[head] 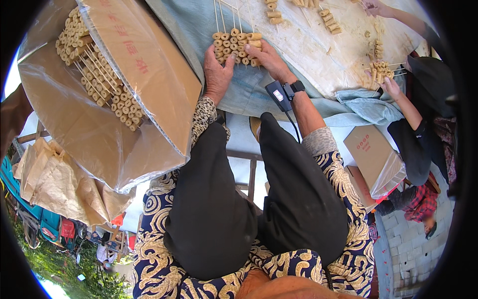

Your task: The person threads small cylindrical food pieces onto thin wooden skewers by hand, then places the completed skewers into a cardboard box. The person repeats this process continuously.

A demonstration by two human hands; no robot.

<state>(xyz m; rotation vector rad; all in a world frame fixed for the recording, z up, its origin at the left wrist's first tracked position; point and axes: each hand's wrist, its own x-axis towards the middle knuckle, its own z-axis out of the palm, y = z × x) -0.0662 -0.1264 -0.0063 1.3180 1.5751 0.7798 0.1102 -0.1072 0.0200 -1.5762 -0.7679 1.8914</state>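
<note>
Side by side at the table edge lie several skewers of tan rolled food pieces [235, 46], their bare wooden sticks pointing away from me. My left hand [218, 71] grips the left side of this bundle, thumb on the near rolls. On its right side my right hand [270, 59] holds the rolls between thumb and fingers. To my left stands an open cardboard box [149, 56] lined with clear plastic. Inside it are stacked many skewered rolls [129, 108]. A small black device is strapped to my right wrist.
A blue woven sheet [250, 89] and a whitish sheet [317, 59] cover the table, with loose skewers [330, 20] on top. At right, another person's hand [390, 88] holds a skewer bundle. Crumpled brown paper [63, 183] is below the box; another carton [368, 149] stands at right.
</note>
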